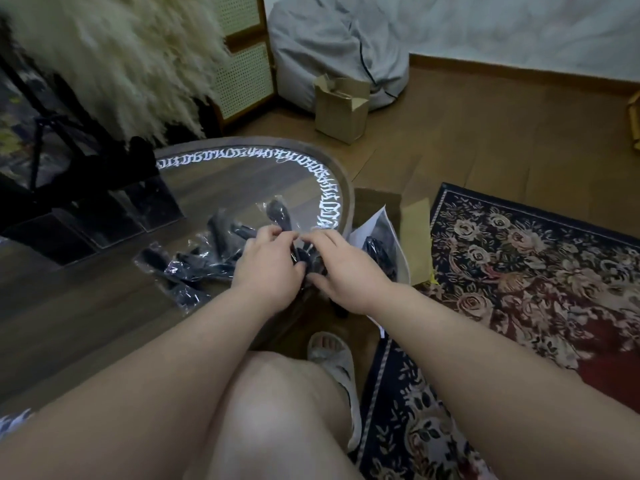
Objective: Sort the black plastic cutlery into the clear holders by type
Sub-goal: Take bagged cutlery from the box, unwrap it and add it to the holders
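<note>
Nearby, carton (pixel 408 233) (open) beside table (pixel 104 306).

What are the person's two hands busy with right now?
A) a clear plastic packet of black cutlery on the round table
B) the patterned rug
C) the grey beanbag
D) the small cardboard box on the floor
A: the left hand and right hand both pinch a clear packet of black cutlery above the round table, among other packets; the small cardboard box stands apart, untouched, on the floor.
</note>
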Action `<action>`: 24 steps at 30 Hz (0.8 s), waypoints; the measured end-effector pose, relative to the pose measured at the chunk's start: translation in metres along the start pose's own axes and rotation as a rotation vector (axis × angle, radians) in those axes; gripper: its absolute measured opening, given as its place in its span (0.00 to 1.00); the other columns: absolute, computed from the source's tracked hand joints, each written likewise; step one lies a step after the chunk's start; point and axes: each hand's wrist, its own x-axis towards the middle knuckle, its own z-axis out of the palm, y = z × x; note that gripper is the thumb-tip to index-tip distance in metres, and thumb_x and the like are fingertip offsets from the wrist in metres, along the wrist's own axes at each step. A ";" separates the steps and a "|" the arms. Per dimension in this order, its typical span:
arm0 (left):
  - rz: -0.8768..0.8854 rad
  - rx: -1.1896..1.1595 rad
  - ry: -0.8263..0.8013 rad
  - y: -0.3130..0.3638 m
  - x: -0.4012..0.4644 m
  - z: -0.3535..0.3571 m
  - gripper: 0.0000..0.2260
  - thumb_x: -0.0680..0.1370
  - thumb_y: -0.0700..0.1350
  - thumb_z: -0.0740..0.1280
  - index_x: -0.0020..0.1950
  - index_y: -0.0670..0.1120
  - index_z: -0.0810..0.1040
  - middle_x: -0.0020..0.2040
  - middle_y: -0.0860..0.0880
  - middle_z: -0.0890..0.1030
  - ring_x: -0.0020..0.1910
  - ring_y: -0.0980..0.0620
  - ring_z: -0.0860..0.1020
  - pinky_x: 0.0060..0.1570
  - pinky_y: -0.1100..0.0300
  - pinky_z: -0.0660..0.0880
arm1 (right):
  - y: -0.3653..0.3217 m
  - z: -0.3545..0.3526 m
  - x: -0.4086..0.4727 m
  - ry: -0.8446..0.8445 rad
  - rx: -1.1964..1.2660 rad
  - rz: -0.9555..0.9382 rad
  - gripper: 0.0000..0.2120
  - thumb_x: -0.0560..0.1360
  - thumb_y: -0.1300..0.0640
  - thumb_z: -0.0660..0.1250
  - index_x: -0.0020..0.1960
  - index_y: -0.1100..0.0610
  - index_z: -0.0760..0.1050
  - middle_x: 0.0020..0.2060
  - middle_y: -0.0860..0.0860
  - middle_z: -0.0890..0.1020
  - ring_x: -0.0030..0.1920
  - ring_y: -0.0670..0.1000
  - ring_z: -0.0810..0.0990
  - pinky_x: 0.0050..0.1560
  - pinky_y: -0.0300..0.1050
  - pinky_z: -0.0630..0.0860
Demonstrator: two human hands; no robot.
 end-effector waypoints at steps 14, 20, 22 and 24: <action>0.091 0.050 -0.016 -0.015 -0.009 -0.016 0.21 0.79 0.48 0.62 0.73 0.55 0.67 0.72 0.50 0.66 0.68 0.45 0.64 0.67 0.51 0.63 | 0.008 -0.007 -0.011 0.220 -0.012 0.182 0.17 0.78 0.58 0.60 0.67 0.55 0.71 0.64 0.50 0.73 0.62 0.52 0.71 0.58 0.46 0.70; 0.331 0.010 -0.171 0.037 0.006 0.009 0.18 0.80 0.43 0.60 0.70 0.49 0.72 0.67 0.47 0.71 0.63 0.47 0.73 0.63 0.54 0.69 | 0.062 -0.013 -0.048 0.131 0.007 0.597 0.15 0.77 0.62 0.62 0.63 0.57 0.75 0.58 0.55 0.77 0.56 0.55 0.76 0.55 0.44 0.71; 0.396 0.043 -0.261 0.058 0.013 0.025 0.20 0.80 0.40 0.59 0.72 0.48 0.69 0.68 0.45 0.70 0.65 0.46 0.70 0.65 0.54 0.68 | 0.076 -0.015 -0.055 0.101 -0.031 0.642 0.14 0.75 0.62 0.64 0.60 0.58 0.75 0.56 0.57 0.77 0.55 0.58 0.76 0.52 0.45 0.71; 0.405 0.046 -0.357 0.075 0.021 0.044 0.24 0.79 0.39 0.59 0.75 0.49 0.62 0.73 0.44 0.64 0.69 0.45 0.68 0.68 0.53 0.66 | 0.083 -0.016 -0.059 0.106 -0.034 0.636 0.13 0.74 0.62 0.64 0.59 0.57 0.75 0.53 0.56 0.77 0.54 0.58 0.77 0.50 0.45 0.71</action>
